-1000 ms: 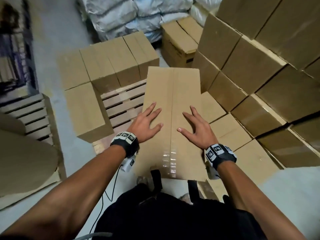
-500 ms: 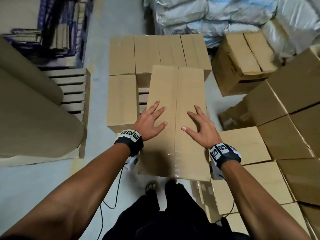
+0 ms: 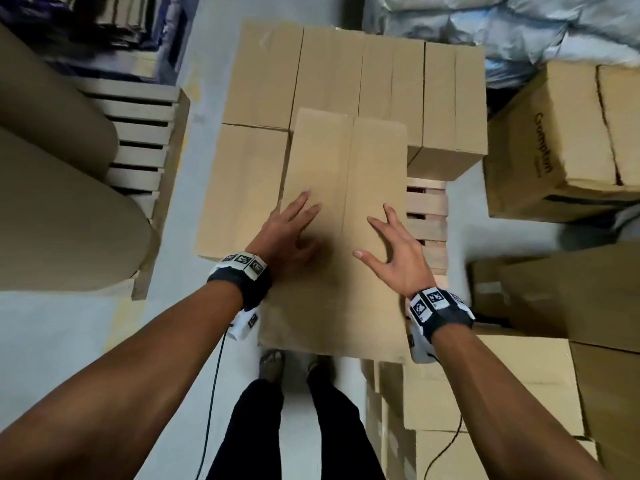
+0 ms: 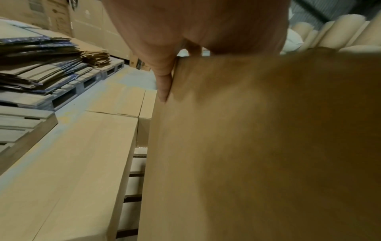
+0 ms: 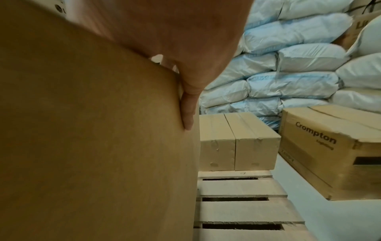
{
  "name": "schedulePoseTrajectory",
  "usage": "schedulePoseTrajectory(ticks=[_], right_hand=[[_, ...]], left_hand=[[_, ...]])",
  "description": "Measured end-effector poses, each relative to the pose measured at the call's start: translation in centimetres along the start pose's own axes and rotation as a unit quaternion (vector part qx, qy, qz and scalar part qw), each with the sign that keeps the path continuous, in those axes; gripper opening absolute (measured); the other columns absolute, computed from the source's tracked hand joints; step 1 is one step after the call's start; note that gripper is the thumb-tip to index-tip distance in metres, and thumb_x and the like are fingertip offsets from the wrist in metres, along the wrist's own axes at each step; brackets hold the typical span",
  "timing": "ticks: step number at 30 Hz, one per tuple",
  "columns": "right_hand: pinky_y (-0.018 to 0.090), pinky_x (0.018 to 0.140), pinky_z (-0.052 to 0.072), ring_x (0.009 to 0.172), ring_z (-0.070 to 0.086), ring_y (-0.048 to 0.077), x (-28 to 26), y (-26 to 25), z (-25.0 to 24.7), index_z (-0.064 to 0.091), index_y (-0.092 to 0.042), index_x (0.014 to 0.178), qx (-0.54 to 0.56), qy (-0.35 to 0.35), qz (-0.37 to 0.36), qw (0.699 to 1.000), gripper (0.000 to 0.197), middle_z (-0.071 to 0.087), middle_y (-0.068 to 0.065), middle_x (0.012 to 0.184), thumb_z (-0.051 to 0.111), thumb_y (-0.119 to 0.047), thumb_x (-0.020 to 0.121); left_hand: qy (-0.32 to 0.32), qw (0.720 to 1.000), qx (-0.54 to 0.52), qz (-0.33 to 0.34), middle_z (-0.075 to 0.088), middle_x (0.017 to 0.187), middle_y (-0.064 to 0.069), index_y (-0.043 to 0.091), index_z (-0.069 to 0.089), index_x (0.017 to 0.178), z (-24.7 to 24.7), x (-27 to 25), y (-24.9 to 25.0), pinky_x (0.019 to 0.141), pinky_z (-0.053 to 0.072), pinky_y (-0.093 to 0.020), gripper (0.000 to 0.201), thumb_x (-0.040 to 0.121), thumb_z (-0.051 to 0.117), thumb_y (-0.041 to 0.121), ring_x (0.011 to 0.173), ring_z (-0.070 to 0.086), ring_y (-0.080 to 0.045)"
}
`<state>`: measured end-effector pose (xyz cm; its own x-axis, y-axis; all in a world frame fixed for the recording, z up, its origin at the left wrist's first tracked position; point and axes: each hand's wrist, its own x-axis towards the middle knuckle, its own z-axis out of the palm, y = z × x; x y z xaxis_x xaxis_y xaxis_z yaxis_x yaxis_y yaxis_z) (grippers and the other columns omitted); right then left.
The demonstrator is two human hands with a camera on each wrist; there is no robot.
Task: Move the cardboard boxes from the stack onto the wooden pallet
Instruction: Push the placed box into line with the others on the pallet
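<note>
I carry a long cardboard box (image 3: 346,174) lengthwise over the wooden pallet (image 3: 427,216), next to the boxes that stand on it. My left hand (image 3: 287,233) lies flat on the box's top near its left edge, fingers spread. My right hand (image 3: 394,251) lies spread near the right edge. In the left wrist view one finger (image 4: 164,81) runs down the box's side (image 4: 257,146). The right wrist view shows a finger (image 5: 188,112) pressed along the other side (image 5: 92,138). A row of boxes (image 3: 360,74) fills the pallet's far end, and one box (image 3: 242,188) lies along its left side.
The source stack (image 3: 502,375) stands low at my right. A Crompton carton (image 3: 561,143) sits right of the pallet, with pale sacks (image 3: 519,26) behind it. Big brown paper rolls (image 3: 62,202) rest on a second pallet (image 3: 138,133) at the left. Bare slats (image 5: 241,189) show at the pallet's right.
I have turned left from the stack toward the pallet. The carried box now hangs over the pallet beside the left box. Both hands kept their place on its top.
</note>
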<state>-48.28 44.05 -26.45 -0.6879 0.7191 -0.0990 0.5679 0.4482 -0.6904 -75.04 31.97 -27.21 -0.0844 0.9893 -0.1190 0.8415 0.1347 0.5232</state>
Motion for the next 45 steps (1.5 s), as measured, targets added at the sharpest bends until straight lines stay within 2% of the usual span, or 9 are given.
schedulePoseTrajectory(ticks=[8,17,23,25,28,30,33,38,45], right_hand=[[0.004,0.116,0.018,0.151,0.026,-0.001,8.7,8.1,8.6,0.055,-0.023,0.151,0.013,-0.005,0.002,1.0,0.073,0.022,0.0,0.174,0.08,-0.051,0.089],[0.004,0.117,0.015,0.152,0.02,-0.001,16.1,16.4,18.5,0.055,-0.02,0.151,-0.006,-0.003,-0.007,1.0,0.07,0.021,0.004,0.173,0.078,-0.049,0.091],[0.029,0.121,0.032,0.154,0.032,0.015,19.0,20.2,22.7,0.055,-0.019,0.15,-0.011,0.019,-0.003,1.0,0.071,0.021,0.005,0.174,0.078,-0.051,0.091],[0.029,0.122,0.033,0.156,0.031,0.017,19.7,21.2,23.8,0.055,-0.016,0.15,-0.01,0.029,-0.011,0.999,0.071,0.021,0.007,0.173,0.079,-0.049,0.091],[0.029,0.125,0.028,0.158,0.028,0.019,20.8,22.9,25.4,0.056,-0.014,0.149,-0.015,0.038,-0.014,0.999,0.07,0.02,0.009,0.174,0.078,-0.049,0.093],[0.043,0.126,0.03,0.157,0.028,0.027,21.3,23.7,26.3,0.052,-0.016,0.152,-0.032,0.002,-0.005,0.999,0.07,0.014,0.009,0.175,0.073,-0.051,0.096],[0.065,0.123,0.027,0.155,0.027,0.041,21.7,24.0,27.6,0.038,-0.018,0.161,-0.081,-0.074,-0.007,0.994,0.073,0.001,0.011,0.176,0.064,-0.049,0.1],[0.064,0.126,0.019,0.156,0.015,0.049,19.3,21.9,28.1,0.024,-0.018,0.166,-0.102,-0.085,0.043,0.99,0.084,-0.011,0.012,0.175,0.063,-0.052,0.1],[0.074,0.122,0.008,0.158,-0.003,0.052,9.5,18.9,31.4,-0.009,-0.029,0.168,-0.229,-0.232,0.086,0.941,0.139,-0.03,0.012,0.17,0.042,-0.106,0.063]], left_hand=[[-0.002,0.999,0.003,-0.053,0.014,0.174,0.002,0.017,0.03,0.163,7.7,6.4,-9.9,0.128,0.021,-0.054,0.086,0.094,0.045,0.066,0.153,0.033,-0.038],[0.013,0.998,-0.023,-0.061,0.011,0.175,0.005,0.015,0.031,0.163,16.1,11.9,-20.4,0.128,0.021,-0.05,0.084,0.095,0.053,0.059,0.156,0.027,-0.036],[0.036,0.997,-0.046,-0.055,0.02,0.173,-0.001,0.014,0.037,0.161,19.7,14.5,-24.1,0.125,0.028,-0.053,0.081,0.093,0.059,0.051,0.154,0.03,-0.037],[0.048,0.996,-0.053,-0.061,0.021,0.173,-0.003,0.015,0.035,0.162,20.5,15.3,-25.1,0.127,0.025,-0.052,0.08,0.093,0.06,0.049,0.155,0.029,-0.035],[0.056,0.993,-0.069,-0.077,0.018,0.174,0.0,0.022,0.03,0.164,21.6,15.9,-26.0,0.13,0.018,-0.049,0.08,0.095,0.063,0.044,0.159,0.018,-0.035],[0.036,0.991,-0.083,-0.101,0.014,0.174,0.003,0.026,0.025,0.166,22.1,16.1,-26.3,0.129,0.016,-0.043,0.082,0.096,0.067,0.038,0.16,0.009,-0.037],[-0.014,0.988,-0.076,-0.137,0.009,0.175,0.0,0.02,0.021,0.167,22.9,15.3,-26.9,0.129,0.016,-0.041,0.087,0.096,0.07,0.033,0.161,0.003,-0.033],[-0.058,0.992,0.006,-0.116,0.002,0.175,0.003,0.014,0.029,0.164,23.9,10.0,-26.9,0.127,0.018,-0.06,0.092,0.087,0.076,0.033,0.161,0.001,-0.029],[-0.19,0.968,0.108,-0.124,-0.021,0.173,-0.003,0.015,0.0,0.167,24.9,-0.5,-26.8,0.124,0.011,-0.062,0.135,0.072,0.07,0.08,0.159,-0.01,-0.042]])
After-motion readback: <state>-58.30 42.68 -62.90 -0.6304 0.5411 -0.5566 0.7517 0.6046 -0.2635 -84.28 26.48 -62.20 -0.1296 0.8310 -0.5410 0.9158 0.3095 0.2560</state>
